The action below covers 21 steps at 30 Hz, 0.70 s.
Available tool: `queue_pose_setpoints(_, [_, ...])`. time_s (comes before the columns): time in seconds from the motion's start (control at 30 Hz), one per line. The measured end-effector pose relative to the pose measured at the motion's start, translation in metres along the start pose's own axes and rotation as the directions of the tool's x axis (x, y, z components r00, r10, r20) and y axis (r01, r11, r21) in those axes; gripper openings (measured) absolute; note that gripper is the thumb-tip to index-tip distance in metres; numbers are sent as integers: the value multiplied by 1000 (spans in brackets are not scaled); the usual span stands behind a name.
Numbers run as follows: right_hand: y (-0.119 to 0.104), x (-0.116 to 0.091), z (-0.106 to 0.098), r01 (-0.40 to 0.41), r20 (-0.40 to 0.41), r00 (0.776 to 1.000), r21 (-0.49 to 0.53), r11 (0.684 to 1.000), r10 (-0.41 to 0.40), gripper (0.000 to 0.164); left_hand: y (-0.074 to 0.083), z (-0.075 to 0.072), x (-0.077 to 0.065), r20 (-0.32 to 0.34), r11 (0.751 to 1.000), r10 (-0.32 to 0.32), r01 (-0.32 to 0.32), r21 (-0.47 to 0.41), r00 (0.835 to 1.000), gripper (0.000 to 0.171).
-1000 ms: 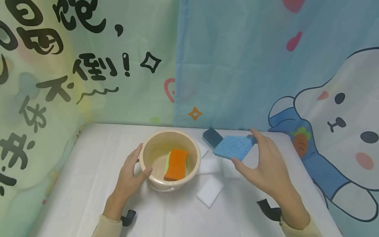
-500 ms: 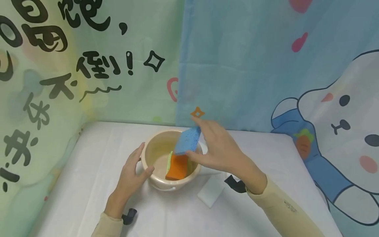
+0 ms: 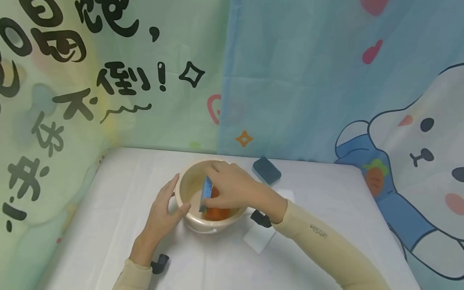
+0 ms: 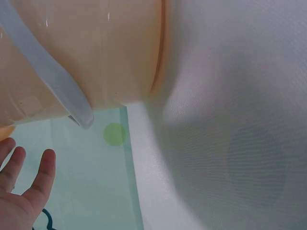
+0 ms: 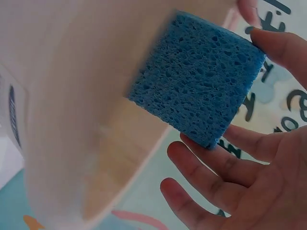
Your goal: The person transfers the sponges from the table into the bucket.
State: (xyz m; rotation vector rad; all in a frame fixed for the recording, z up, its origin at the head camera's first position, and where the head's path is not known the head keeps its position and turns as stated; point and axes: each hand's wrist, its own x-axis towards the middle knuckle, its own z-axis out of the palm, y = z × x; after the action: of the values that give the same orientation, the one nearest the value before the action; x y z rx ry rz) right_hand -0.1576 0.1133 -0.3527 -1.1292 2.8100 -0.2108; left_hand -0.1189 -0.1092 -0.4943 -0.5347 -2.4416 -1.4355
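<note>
A cream bucket (image 3: pixel 197 230) stands on the white table, with an orange sponge (image 3: pixel 217 214) inside it. My left hand (image 3: pixel 159 219) rests at the bucket's left side, thumb and fingers spread along the rim. In the left wrist view its fingers (image 4: pixel 43 177) look straight, beside the bucket wall. My right hand (image 3: pixel 232 187) reaches into the bucket mouth and pinches a blue sponge (image 5: pixel 196 79) by its edges, between thumb and fingertips. The blue sponge is tilted on edge over the orange one. The right hand partly hides the orange sponge.
Behind the bucket to the right lies a dark grey-blue sponge (image 3: pixel 266 171). White flat pads, one of them in front (image 3: pixel 259 238), lie right of the bucket, partly under my right arm. A printed curtain (image 3: pixel 290 100) rises at the table's back edge.
My right hand has carried the blue sponge leftward from beside the dark sponge, over the rim and down into the bucket, turning it on edge. The left hand stays at the bucket.
</note>
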Motion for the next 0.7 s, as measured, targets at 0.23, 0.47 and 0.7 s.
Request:
queue_pose_setpoints(0.23, [3, 10, 17, 12, 72, 997, -50, 999, -8, 82, 0, 0, 0, 6, 1000, 3, -2, -7, 1000, 80])
queue_pose_setpoints(0.47, [5, 14, 28, -12, 137, 990, -54, 998, 19, 70, 1, -1, 0, -2, 1000, 12, -12, -10, 1000, 80])
queue_pose_setpoints(0.7, [6, 14, 35, -31, 182, 982, -89, 996, 47, 73, -2, 0, 0, -6, 1000, 30, -30, -4, 1000, 79])
